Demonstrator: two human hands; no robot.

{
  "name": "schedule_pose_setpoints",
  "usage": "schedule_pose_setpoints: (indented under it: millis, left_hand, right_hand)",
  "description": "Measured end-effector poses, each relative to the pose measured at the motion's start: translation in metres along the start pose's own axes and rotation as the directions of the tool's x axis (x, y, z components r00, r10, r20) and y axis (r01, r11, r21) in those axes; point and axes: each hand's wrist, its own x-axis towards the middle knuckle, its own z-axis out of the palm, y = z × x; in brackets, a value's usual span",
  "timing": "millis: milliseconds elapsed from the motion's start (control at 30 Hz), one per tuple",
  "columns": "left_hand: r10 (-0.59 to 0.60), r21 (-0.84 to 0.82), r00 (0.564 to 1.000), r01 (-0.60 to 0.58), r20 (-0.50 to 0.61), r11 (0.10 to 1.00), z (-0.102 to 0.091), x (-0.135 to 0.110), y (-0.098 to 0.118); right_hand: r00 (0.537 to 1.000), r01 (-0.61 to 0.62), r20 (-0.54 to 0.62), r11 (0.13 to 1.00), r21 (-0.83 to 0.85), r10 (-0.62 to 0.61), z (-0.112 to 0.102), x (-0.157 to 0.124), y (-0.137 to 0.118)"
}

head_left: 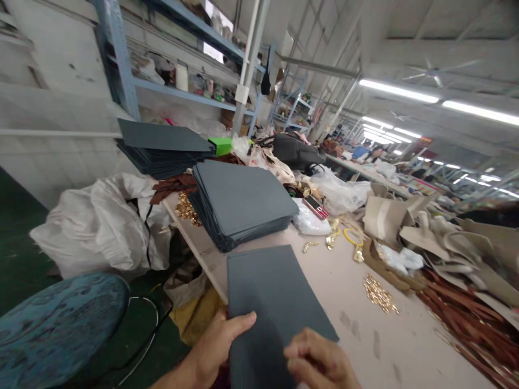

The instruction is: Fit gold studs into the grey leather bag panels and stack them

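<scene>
A dark grey flat sheet (271,294) lies at the near edge of the worktable (365,324), partly overhanging it. My left hand (214,348) grips the sheet's near left edge, thumb on top. My right hand (320,362) is curled over the sheet's near right part, fingers pressed together on it. Just beyond sits a stack of similar grey sheets (243,202). A second, taller stack of grey sheets (162,146) stands further back on the left.
Gold metal fittings (379,294) lie scattered on the table, with a red phone (316,207), plastic bags (340,194), beige leather pieces (430,237) and brown straps (470,319). A blue stool (57,324) and white sacks (105,224) stand left. Blue shelving (182,89) behind.
</scene>
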Motion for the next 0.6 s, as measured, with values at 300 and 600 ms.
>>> schedule_pose_setpoints:
  millis: [300, 600]
  left_hand:
    - [-0.142, 0.119, 0.990, 0.142, -0.009, 0.983, 0.021, 0.002, -0.024]
    - [-0.117, 0.176, 0.993, 0.110, 0.030, 0.978, 0.025, -0.001, -0.021]
  right_hand:
    - [0.893, -0.390, -0.035, 0.809, 0.440, 0.449, 0.022, -0.005, 0.021]
    - [0.882, -0.407, -0.038, 0.799, 0.442, 0.470, 0.027, 0.001, 0.022]
